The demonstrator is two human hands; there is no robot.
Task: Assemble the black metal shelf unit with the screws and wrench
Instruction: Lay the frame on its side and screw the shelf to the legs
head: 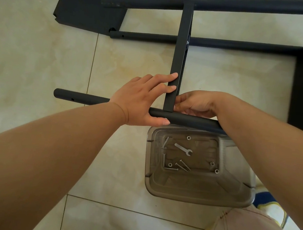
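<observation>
The black shelf frame [182,44] is laid on the tiled floor [42,59]. The left hand [141,99] is clasped around its near tube [188,120] and crossbar [173,91]. The right hand [193,104] is curled at the joint; its grasp cannot be told. Wrench [183,149] and screws [183,165] are kept in the clear tub [195,194] beside the tube.

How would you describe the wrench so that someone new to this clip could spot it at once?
Find the clear plastic tub on the tiled floor, just below the nearest black tube that both hands steady. On the tub's bottom, toward its upper middle, lies the wrench. It is the only flat, silver piece with a forked end; the screws and nuts around it are thin rods and small rings.
</observation>
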